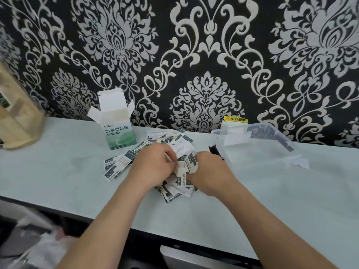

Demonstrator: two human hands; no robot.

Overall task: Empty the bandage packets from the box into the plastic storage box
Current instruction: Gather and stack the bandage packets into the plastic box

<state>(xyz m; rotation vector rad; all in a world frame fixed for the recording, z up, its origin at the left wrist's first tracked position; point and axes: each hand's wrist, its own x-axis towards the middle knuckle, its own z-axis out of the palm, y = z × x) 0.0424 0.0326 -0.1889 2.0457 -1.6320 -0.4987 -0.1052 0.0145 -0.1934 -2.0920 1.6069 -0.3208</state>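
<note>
The green-and-white bandage box (118, 129) stands upright with its top flaps open at the back of the pale table. White and dark green bandage packets (114, 167) lie scattered in a heap in front of it. My left hand (153, 167) and my right hand (211, 171) are cupped around a bunch of packets (184, 167) in the middle of the heap, fingers curled on them. The clear plastic storage box (272, 140) sits open to the right of my right hand.
A tan paper bag (17, 117) stands at the far left of the table (68, 187). A yellow warning sticker (236, 119) is on the patterned wall behind the storage box. A small dark object (213, 150) lies by the storage box's left corner.
</note>
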